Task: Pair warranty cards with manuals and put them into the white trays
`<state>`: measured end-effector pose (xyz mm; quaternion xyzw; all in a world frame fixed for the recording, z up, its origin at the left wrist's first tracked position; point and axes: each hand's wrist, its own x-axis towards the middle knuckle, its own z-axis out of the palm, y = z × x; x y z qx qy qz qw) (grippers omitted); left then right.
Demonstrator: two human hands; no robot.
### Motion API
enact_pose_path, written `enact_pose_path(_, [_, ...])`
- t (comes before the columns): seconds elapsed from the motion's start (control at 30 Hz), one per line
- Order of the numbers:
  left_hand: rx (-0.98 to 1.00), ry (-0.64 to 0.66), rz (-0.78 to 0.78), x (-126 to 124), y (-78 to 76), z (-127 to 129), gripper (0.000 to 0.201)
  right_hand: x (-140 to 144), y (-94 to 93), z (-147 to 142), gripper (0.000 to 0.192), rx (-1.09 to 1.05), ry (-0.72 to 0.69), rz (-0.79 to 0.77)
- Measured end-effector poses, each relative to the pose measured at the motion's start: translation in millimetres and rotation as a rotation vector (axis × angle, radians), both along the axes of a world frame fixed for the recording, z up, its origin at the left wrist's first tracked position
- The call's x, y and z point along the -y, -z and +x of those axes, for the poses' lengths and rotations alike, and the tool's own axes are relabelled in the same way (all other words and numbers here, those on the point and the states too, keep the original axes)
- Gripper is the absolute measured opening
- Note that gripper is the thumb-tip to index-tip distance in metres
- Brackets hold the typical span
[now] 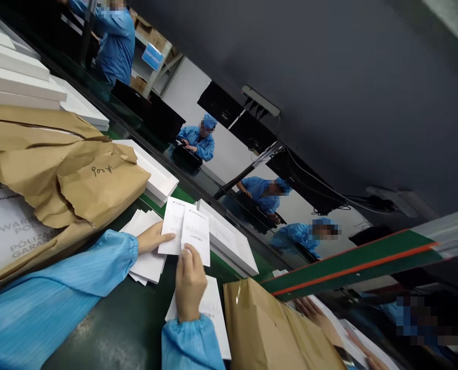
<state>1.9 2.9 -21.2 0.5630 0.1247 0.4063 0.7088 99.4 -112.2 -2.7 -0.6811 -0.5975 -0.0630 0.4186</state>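
My left hand (150,238) pinches a white printed leaflet (170,218) between thumb and fingers. A white manual (198,230) is gripped at its lower edge by my right hand (190,281), and it overlaps the leaflet's right side. Below my left hand lies a loose stack of white papers (151,266) on the dark green bench. Another pile of manuals (212,300) rests under my right wrist, partly hidden by it. Both of my sleeves are blue.
At left, a torn brown paper package (109,180) holds printed warranty sheets (11,223). White boxes (16,72) are stacked behind it; an open white box (232,241) stands beyond my hands. A brown package (267,329) sits at right, near another person's hands (317,318). Several co-workers sit or stand across the line.
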Motion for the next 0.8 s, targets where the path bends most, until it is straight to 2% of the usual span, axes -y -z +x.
enact_pose_path(0.13, [0.051, 0.022, -0.003, 2, -3.2, 0, 0.047, -11, 14.7, -10, 0.025, 0.326, -0.088, -0.063])
enact_pose_path(0.2, [0.039, -0.004, -0.013, 3, -4.1, 1, 0.046, -8, 13.9, -7, 0.024, 0.357, -0.13, -0.089])
enact_pose_path(0.27, [0.011, -0.043, -0.001, 3, -3.7, 1, 0.045, -4, 9.4, 0, 0.022, 0.32, -0.12, -0.042])
enact_pose_path(0.37, [-0.029, -0.097, 0.051, 1, -0.5, 3, 0.045, -2, 3.1, 19, 0.036, 0.103, 0.079, 0.116])
enact_pose_path(0.43, [-0.033, -0.108, 0.072, 1, 2.0, 3, 0.045, -3, 2.7, 33, 0.051, -0.185, 0.181, 0.142])
enact_pose_path(0.5, [-0.021, -0.091, 0.076, 0, 3.4, 4, 0.045, -5, 5.9, 44, 0.055, -0.492, 0.119, 0.056])
enact_pose_path(0.57, [-0.014, -0.077, 0.067, 1, 3.2, 4, 0.046, -7, 11.3, 50, 0.05, -0.687, -0.037, -0.075])
enact_pose_path(0.67, [-0.012, -0.109, 0.046, 3, 1.5, 3, 0.049, -8, 18.9, 53, 0.042, -0.755, -0.184, -0.151])
enact_pose_path(0.8, [-0.016, -0.13, 0.029, 4, 0.0, 2, 0.05, -7, 22.1, 50, 0.038, -0.808, -0.228, -0.11])
